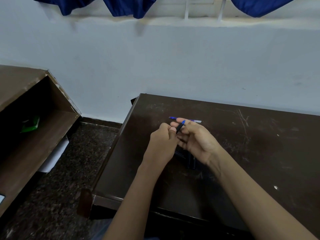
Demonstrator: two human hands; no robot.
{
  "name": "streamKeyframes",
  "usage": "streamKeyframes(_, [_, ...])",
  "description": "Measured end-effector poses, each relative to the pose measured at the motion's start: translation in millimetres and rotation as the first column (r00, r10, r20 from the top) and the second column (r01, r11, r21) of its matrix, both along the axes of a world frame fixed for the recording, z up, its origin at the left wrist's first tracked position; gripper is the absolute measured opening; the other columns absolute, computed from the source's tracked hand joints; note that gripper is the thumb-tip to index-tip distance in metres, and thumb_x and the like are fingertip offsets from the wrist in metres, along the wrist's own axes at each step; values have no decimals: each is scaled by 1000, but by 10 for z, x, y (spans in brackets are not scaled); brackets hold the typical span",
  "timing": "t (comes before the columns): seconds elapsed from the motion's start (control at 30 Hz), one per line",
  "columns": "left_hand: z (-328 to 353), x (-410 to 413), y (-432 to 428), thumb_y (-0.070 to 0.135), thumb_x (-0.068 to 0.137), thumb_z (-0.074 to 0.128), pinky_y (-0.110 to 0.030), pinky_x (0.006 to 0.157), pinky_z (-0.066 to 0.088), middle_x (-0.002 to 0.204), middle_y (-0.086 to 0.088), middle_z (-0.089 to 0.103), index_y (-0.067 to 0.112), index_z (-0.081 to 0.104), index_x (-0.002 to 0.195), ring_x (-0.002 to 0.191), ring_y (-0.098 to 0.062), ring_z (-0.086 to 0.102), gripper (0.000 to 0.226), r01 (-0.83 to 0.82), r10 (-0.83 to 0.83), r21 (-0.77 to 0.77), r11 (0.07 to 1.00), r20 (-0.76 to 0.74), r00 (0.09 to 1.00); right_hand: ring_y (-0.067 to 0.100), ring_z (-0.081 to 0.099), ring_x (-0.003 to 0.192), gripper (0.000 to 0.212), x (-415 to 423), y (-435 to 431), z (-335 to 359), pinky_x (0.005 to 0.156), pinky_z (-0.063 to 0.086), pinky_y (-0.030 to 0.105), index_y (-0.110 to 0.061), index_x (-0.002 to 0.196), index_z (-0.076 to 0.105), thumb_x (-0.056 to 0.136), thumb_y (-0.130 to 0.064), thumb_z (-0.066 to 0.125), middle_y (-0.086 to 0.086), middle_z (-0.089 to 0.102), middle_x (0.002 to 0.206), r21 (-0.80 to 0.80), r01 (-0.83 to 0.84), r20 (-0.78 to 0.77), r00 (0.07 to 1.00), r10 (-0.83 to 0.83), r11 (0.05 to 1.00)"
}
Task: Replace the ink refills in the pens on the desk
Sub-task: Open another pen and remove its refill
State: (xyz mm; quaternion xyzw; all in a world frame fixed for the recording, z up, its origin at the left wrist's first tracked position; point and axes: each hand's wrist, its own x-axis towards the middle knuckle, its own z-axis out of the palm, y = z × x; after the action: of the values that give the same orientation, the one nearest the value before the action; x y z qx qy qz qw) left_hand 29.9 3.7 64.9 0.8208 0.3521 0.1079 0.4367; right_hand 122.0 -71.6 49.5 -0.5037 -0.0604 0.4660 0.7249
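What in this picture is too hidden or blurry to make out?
- Pen: its lower end is hidden by the left hand and right hand.
- Dark items on the desk: partly covered by the hands, shape unclear.
- Refills: the middle is hidden behind the fingertips.
- Green object on the shelf: blurred, in shadow.

a dark brown wooden desk [242,153] with a scratched, scuffed top stands against a pale blue wall. near its far edge lie thin blue ink refills [173,118] with clear ends, flat on the top and roughly parallel to that edge; how many is hard to tell. closer in, a few dark pens [191,161] lie on the top, blurred and partly hidden. small white flecks [275,187] dot the right part of the top.
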Motion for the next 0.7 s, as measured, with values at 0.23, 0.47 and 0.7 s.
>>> streamKeyframes(0.23, [-16, -12, -2, 28, 100, 36, -17, 52, 32, 97, -6, 64, 14, 49, 93, 68, -6, 51, 21, 25, -25, 2, 1000, -60, 998, 15, 66, 85, 22, -26, -3, -13, 85, 52, 31, -11, 100, 63, 92, 4, 49, 3, 71, 94, -51, 12, -7, 1000, -13, 999])
streamKeyframes(0.47, [36, -18, -19, 28, 101, 36, -16, 52, 30, 84, 4, 55, 17, 48, 93, 65, -4, 48, 18, 24, -26, -26, 999, -75, 997, 4, 67, 58, 12, -67, -26, 19, 58, 54, 21, -7, 101, 64, 93, -14, 59, -3, 71, 71, -139, -57, -52, 997, 50, 989])
streamKeyframes(0.7, [58, -29, 9, 21, 101, 34, -11, 47, 37, 88, 0, 61, 20, 49, 90, 61, -2, 48, 18, 73, -72, 15, 997, -98, 993, 12, 63, 80, 22, 49, -26, -44, 87, 49, 29, -11, 96, 64, 96, 2, 46, 3, 67, 89, -38, 172, -125, 977, -175, 984])
